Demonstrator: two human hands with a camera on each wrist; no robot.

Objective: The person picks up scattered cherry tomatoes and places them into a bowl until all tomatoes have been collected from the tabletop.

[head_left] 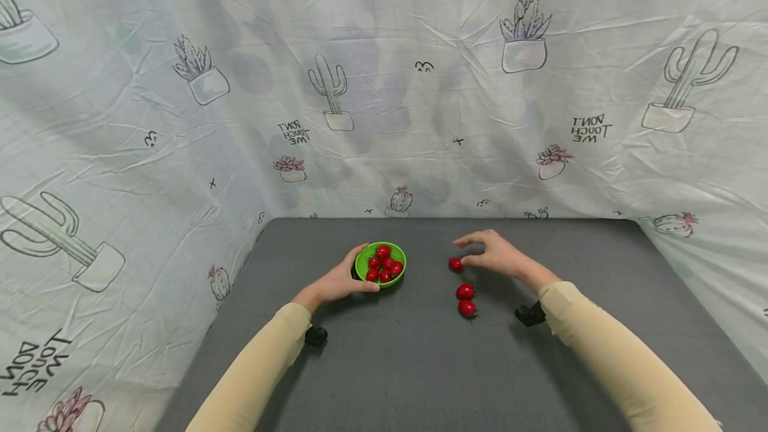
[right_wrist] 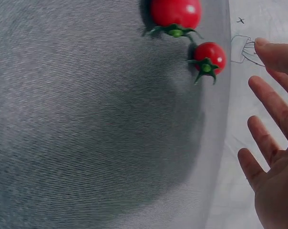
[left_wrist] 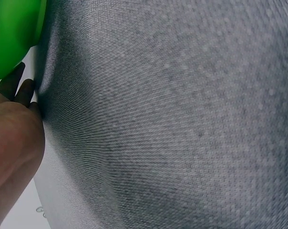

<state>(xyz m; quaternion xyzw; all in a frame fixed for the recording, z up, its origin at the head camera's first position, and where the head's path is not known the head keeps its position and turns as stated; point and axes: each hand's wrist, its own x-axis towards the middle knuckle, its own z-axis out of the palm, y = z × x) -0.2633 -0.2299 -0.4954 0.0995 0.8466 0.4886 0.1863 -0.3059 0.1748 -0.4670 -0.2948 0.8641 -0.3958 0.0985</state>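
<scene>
Tomatoes [head_left: 465, 292] on grey tabletop [head_left: 384, 372], cactus-print backdrop [head_left: 384, 32]

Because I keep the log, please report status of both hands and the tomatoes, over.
Left hand holds green bowl, tomatoes inside. Right hand at farthest loose tomato, fingers spread. Two loose tomatoes nearer. No obstruction seen.

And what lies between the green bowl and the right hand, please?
One red tomato on the grey table, close to the right hand; the head view shows it.
</scene>
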